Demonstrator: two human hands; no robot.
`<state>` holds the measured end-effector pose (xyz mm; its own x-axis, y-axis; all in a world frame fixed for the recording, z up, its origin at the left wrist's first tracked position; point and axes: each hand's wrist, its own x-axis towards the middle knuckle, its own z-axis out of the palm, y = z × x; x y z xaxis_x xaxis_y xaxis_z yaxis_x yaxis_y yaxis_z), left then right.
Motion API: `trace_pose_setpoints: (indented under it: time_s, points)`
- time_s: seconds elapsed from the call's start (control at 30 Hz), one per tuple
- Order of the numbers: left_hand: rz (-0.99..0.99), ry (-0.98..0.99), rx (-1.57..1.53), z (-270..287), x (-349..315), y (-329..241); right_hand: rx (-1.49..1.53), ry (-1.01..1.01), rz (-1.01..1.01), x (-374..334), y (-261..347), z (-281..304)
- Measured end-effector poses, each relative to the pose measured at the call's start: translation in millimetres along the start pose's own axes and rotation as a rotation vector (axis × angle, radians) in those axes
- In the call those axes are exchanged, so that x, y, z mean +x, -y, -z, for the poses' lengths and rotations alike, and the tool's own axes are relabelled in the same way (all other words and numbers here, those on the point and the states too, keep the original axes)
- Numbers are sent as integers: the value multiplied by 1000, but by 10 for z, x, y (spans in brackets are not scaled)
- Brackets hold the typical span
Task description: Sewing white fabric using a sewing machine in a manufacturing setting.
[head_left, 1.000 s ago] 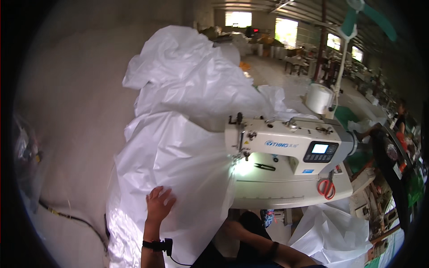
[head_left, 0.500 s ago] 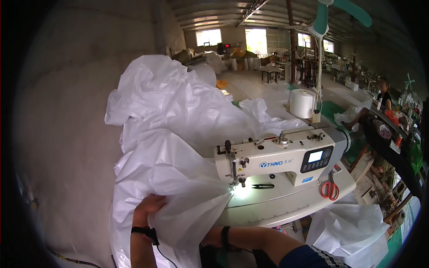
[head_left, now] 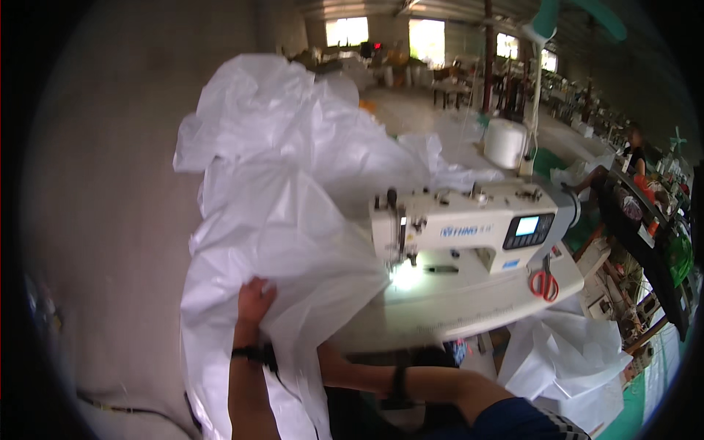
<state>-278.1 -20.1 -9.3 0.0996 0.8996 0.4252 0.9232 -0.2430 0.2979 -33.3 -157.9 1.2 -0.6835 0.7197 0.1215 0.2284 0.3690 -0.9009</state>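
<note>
The bare left forearm (head_left: 251, 403) extends upward from the lower edge to a black-banded left wrist (head_left: 253, 355) and a blurred bare left hand (head_left: 257, 299), fingers bunched. The bare right forearm (head_left: 440, 385), emerging from a dark-blue sleeve (head_left: 506, 419), points leftward; the bare right hand's (head_left: 336, 367) fingers are hidden.
</note>
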Motion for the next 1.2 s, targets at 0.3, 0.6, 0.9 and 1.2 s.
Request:
trace_pose_setpoints:
  time_s: [0.3, 0.6, 0.9, 1.2]
  points:
    - [-109, -268, 773, 499, -583, -586, 451, 359, -462, -1569, -745, -780]
    - [326, 382, 281, 795, -1337, -1445, 1018, 195, -466, -1259, -118, -1014]
    - [546, 408, 248, 635, -1477, -960, 605, 982, -232, -2233, -496, -435]
    - [621, 479, 313, 604, -1166, -1061, 511, -63, -772, -1241, -343, -458]
